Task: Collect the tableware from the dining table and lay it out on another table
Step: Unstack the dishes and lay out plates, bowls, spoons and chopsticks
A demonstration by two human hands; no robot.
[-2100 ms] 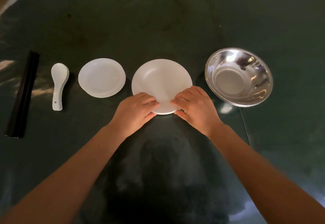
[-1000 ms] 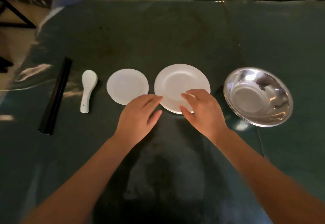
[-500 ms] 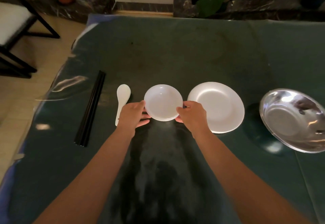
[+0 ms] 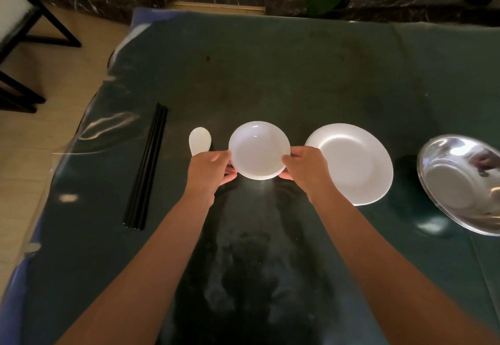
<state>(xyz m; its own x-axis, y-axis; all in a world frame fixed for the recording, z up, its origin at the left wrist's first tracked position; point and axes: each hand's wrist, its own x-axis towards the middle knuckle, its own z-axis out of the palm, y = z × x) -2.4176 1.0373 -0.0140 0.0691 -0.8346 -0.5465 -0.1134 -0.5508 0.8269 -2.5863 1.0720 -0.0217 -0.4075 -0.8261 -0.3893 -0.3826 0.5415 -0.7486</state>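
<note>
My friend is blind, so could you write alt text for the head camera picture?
Two bare hands, left hand and right hand, hold a small white dish by its sides above a dark green table. In a row on the table lie black chopsticks, a white spoon, a white plate and a steel bowl.
</note>
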